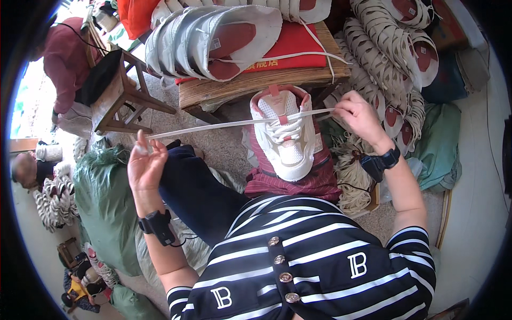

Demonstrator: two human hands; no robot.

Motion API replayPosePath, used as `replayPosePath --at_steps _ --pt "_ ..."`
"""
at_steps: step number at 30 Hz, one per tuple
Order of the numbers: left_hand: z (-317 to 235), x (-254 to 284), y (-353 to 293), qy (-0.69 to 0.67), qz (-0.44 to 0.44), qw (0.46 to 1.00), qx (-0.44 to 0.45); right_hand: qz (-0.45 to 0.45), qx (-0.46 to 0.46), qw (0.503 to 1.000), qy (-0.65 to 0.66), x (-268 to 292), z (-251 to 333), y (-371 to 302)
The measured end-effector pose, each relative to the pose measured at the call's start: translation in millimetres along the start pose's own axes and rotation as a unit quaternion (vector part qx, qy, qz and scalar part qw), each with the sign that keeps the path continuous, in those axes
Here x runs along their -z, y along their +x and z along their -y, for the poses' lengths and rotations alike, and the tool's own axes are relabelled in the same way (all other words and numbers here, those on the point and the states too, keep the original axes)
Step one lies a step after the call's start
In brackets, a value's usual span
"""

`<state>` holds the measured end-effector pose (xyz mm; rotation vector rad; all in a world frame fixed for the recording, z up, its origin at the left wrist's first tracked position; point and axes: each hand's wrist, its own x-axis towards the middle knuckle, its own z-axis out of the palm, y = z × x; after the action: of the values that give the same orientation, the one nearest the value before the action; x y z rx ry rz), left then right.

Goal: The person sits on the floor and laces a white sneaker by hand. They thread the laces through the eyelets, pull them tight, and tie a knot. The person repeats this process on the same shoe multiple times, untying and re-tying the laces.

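A white sneaker [290, 154] with a red lining and tongue tab sits toe toward me on a maroon striped cloth [264, 185] over my lap. Its white shoelace [213, 127] runs through the eyelets in the lower part, and two long ends stretch out sideways. My left hand [145, 169] pinches one end of the lace at the left, palm partly turned up. At the right, my right hand [358, 118] grips the other end, fingers curled around it. The lace is taut and nearly straight across the shoe's top. Both wrists wear black devices.
Ahead stands a wooden table [213, 92] bearing nested pale shoe uppers [181, 48] and a red bag [296, 48]. More uppers [373, 53] are piled at right, above a box of loose laces [352, 186]. Green sacks [104, 197] flank me. Other people sit at left, one beside a wooden chair [120, 96].
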<state>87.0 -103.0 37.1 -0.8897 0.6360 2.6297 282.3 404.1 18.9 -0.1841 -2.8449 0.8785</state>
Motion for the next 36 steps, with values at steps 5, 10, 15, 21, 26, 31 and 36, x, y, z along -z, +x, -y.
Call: replayPosePath --at_steps 5,10,15,21,26,31,36 --pt "-53 29 14 -0.068 0.002 0.991 -0.116 -0.030 -0.276 0.939 0.205 -4 -71 -21" --pt "-67 45 15 0.016 0.042 0.979 -0.197 -0.275 -0.372 0.608 0.645 0 -144 -39" --pt "9 -1 -6 0.317 0.055 0.900 -0.293 -0.261 -0.368 0.630 0.632 13 -168 -55" --pt "124 -41 -33 0.497 0.243 0.805 -0.215 -0.085 -0.264 0.850 0.448 -7 34 -2" --pt "184 -44 -19 0.427 0.253 0.856 -0.149 0.033 -0.132 0.882 0.450 -39 67 1" --pt "207 -33 -27 0.436 0.229 0.865 -0.095 0.054 -0.125 0.923 0.359 -35 78 7" --pt "204 -30 -31 0.496 0.235 0.835 -0.049 0.058 -0.073 0.985 0.147 -23 86 20"
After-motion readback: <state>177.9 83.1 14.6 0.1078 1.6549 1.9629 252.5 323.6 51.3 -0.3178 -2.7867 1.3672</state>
